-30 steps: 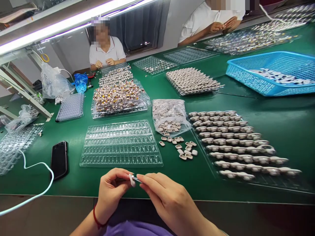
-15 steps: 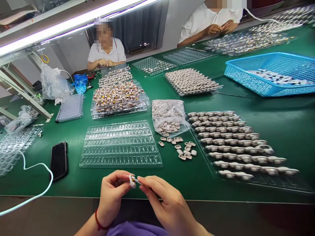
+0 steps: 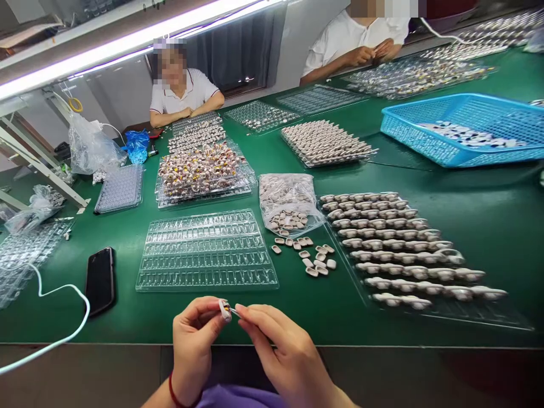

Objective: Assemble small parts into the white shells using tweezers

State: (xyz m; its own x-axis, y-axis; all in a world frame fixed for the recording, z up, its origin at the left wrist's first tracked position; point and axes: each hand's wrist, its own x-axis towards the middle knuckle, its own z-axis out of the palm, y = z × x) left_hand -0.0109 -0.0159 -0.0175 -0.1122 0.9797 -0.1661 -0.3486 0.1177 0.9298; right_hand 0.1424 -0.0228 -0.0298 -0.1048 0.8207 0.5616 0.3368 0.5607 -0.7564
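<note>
Near the table's front edge, my left hand (image 3: 198,334) pinches a small off-white shell part (image 3: 224,311) between thumb and fingers. A bit of yellow shows inside the part. From the right, my right hand (image 3: 284,340) closes on thin metal tweezers (image 3: 233,311), whose tips are at the part's open side; most of the tool is hidden by the fingers. Just beyond my hands lies a clear plastic tray (image 3: 206,249) with rows of slots. Loose beige shells (image 3: 320,263) are scattered on the table, beside a clear bag (image 3: 289,201) of similar shells.
A phone (image 3: 101,280) and white cable (image 3: 63,339) lie left. On the right is a tray of beige pieces (image 3: 408,252), with a blue basket (image 3: 459,153) behind. Filled trays (image 3: 202,167) are stacked beyond. Two people in white tops (image 3: 185,93) sit across the table.
The view has shifted slightly. The part in my left hand has turned a little, showing more of its inside. Across the table, the left person's arms have folded down onto the table.
</note>
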